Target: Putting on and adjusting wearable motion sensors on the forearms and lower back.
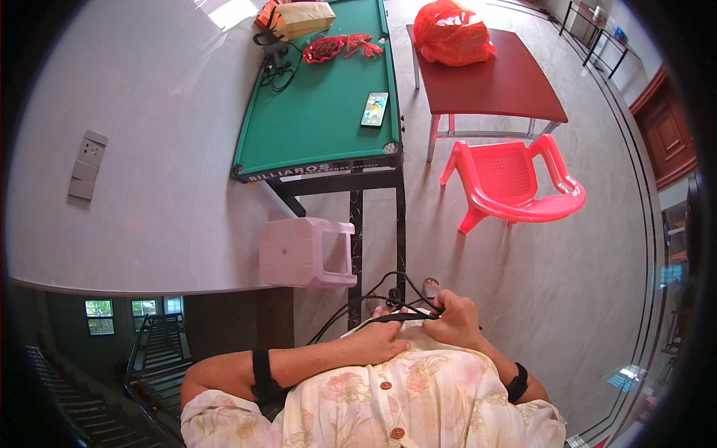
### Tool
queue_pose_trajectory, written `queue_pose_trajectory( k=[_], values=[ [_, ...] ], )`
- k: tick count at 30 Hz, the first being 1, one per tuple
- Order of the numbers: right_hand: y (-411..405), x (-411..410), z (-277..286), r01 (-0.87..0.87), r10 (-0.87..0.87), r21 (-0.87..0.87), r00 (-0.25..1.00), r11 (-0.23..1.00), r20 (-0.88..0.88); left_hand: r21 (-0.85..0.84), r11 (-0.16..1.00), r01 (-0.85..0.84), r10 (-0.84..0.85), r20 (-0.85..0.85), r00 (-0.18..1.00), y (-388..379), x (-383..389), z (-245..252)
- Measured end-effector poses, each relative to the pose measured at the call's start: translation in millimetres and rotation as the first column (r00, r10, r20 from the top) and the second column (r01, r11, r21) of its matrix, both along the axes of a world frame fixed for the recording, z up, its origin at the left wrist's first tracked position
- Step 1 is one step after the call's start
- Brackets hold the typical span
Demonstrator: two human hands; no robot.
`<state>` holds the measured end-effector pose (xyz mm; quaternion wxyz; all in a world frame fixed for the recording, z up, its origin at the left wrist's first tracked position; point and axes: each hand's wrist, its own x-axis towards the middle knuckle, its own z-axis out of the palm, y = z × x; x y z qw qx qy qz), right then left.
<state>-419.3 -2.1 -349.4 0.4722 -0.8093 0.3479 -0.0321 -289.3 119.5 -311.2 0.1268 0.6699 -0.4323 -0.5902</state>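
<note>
Black cables (336, 316) and a dark strap loop in front of the belly, over a floral shirt (358, 392). My right hand (456, 319) is closed around the end of the black strap (414, 316). Against the shirt lies my left hand (381, 339), palm down, with its fingers at the strap; whether it grips the strap cannot be told. Both arms wear black bands. Ahead stands a small green billiard table (313, 123). On it lie a smartphone (375, 109), a red dish (323, 50) with dark contents, a tangle of black cords (280, 70) and a yellowish bag (305, 19).
A pink plastic stool (291, 252) stands beside the wall (168, 168), near the billiard table's legs. To the right are a red plastic armchair (504, 173) and a dark red table (476, 84) holding a stuffed red plastic bag (451, 33). Stairs with a railing (159, 358) show at lower left.
</note>
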Motion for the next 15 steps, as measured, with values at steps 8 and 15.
queue_pose_trajectory(
  k=[8, 15],
  values=[
    [-13, 6, 11, -0.140, 0.159, 0.108, 0.968, 0.984, -0.196, 0.215, 0.973, 0.082, -0.081, -0.014, 0.997, -4, 1, -5],
    [-12, 6, 10, -0.063, 0.086, 0.171, 0.987, 0.983, -0.133, 0.056, 0.998, 0.043, -0.051, 0.152, 0.987, 2, 5, -6]
  ],
)
